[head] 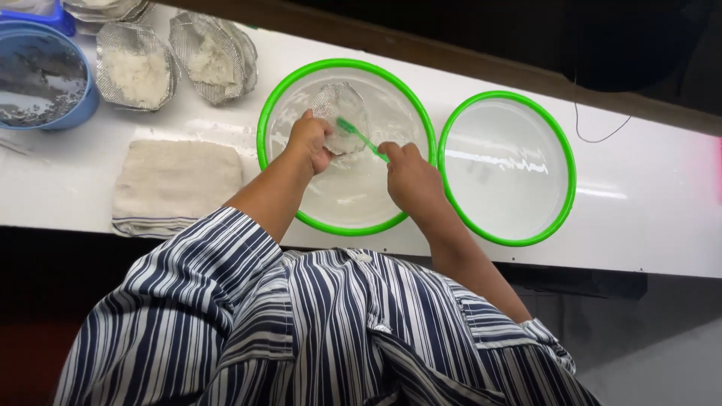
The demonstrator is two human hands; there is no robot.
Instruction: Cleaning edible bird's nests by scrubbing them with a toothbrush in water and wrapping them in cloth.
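The left hand point(310, 139) closes its fingers round a mesh strainer point(342, 113), tilting it over the water in the green-rimmed basin point(272, 113) on the bench point(662, 203), so that the green toothbrush point(361, 137) gripped in the right hand point(410, 173) fingers can reach its mesh.

White glossy counter point(662, 195) w/ light glare, brown ledge point(481, 64) behind, dark bg beyond, grey floor point(662, 361) below

- Left hand point(310, 139) holds a mesh strainer point(342, 116) over the green-rimmed basin point(280, 98).
- Right hand point(410, 177) holds a green toothbrush point(361, 137), bristles against the strainer.
- Second basin point(508, 237) right; folded towel point(177, 184) left on the tabletop point(662, 218).
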